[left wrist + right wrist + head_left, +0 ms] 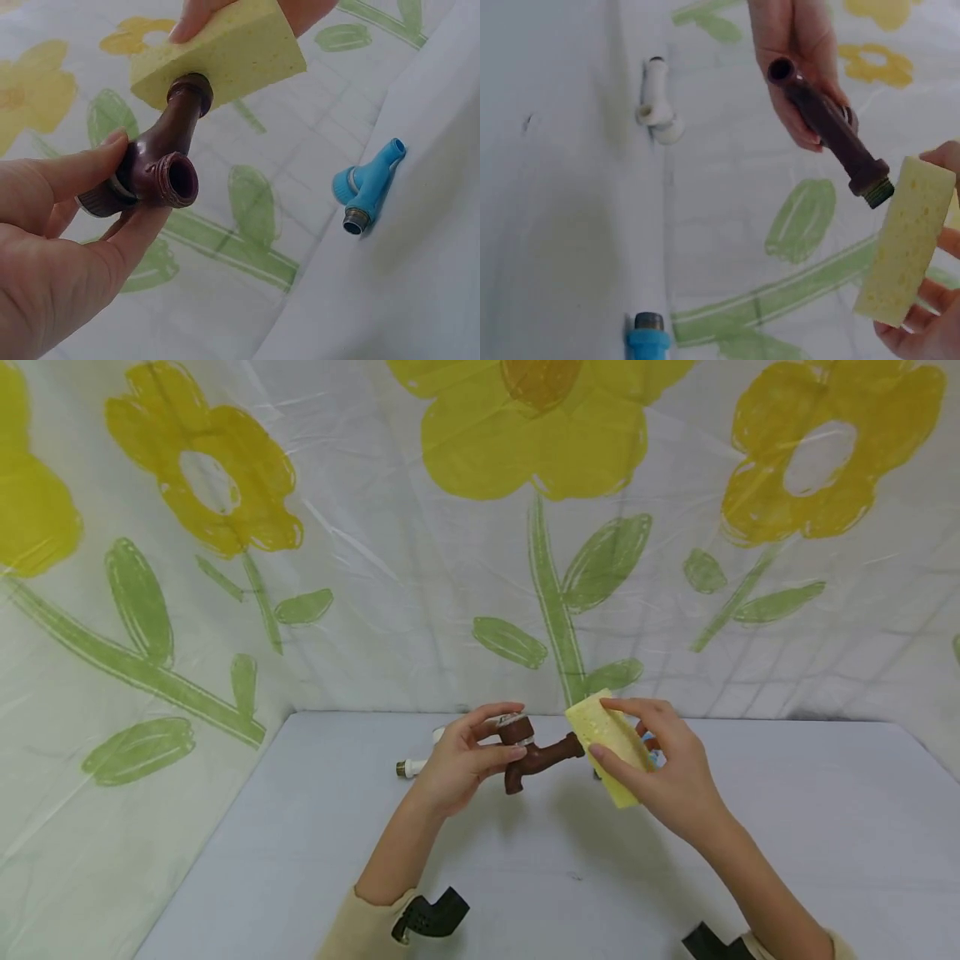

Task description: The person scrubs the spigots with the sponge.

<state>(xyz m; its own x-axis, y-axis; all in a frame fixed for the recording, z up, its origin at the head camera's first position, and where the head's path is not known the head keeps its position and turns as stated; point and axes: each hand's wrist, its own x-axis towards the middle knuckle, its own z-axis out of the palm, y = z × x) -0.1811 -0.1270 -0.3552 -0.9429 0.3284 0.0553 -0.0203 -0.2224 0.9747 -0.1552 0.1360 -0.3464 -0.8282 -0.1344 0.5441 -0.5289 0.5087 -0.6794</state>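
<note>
My left hand pinches a brown tap by its round handle, holding it above the table. The tap's spout points down, and its threaded inlet end points toward the right. In my right hand is a yellow sponge, gripped between thumb and fingers. The sponge's flat face stands right by the inlet end; in the right wrist view a slight gap shows between them. From the left wrist view, the sponge covers the threads from sight.
A white tap lies on the table behind my left hand. A blue tap lies behind my right hand, mostly hidden in the head view. Behind the table hangs a white sheet with painted yellow flowers.
</note>
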